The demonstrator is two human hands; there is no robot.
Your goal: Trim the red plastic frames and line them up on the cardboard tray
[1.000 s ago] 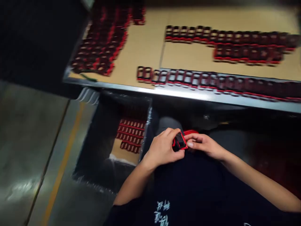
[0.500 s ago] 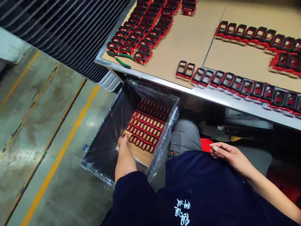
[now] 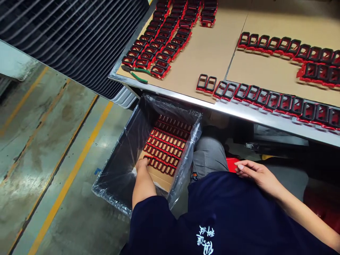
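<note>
My left hand [image 3: 142,164] reaches down into a box lined with clear plastic [image 3: 113,196]. Its fingers are closed on a red and black frame [image 3: 146,158] at the left end of the front row. More of these frames [image 3: 164,145] lie in rows on a cardboard sheet [image 3: 158,178] inside the box. Over my lap, my right hand [image 3: 251,171] is loosely bent with nothing visible in it, its thumb and fingers slightly apart.
On the cardboard-covered table [image 3: 209,53] stand rows of red and black parts [image 3: 273,100]. Green-handled pliers [image 3: 139,75] lie at its left corner. A dark ribbed surface [image 3: 79,39] adjoins the table at left. Yellow lines [image 3: 77,166] mark the floor.
My left hand has brought the frame from the bare gap left of the rows toward the viewer, to the front row's left end. My right hand has hardly moved. The view has shifted slightly.
</note>
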